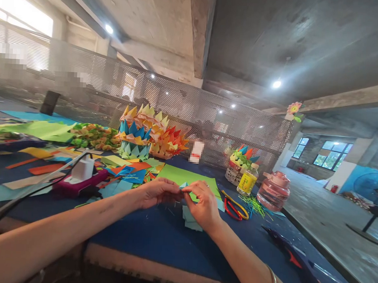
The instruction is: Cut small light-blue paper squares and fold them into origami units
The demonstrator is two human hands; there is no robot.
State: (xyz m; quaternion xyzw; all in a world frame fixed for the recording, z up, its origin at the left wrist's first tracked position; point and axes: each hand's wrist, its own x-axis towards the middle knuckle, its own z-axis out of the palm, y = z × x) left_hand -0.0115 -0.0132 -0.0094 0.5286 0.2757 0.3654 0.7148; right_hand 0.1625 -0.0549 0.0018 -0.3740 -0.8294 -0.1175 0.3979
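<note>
Between my two hands, above the dark blue tabletop, is a small piece of light blue paper (183, 185). My left hand (159, 192) pinches it from the left with thumb and fingers. From the other side my right hand (203, 203) grips it between thumb and forefinger; much of the paper is hidden by the fingers. Pale blue-green paper slips (191, 221) lie on the table just below my right hand. Behind both hands a bright green sheet (187, 175) is spread flat.
Folded-paper pieces in orange, blue and yellow (145, 135) stand at the back. Scissors (234, 207), a yellow-labelled bottle (247, 180) and a pink jug (273, 191) are on the right. Left are a magenta power strip (75, 183) with a cable and scattered paper strips. A perforated screen (178, 103) stands behind.
</note>
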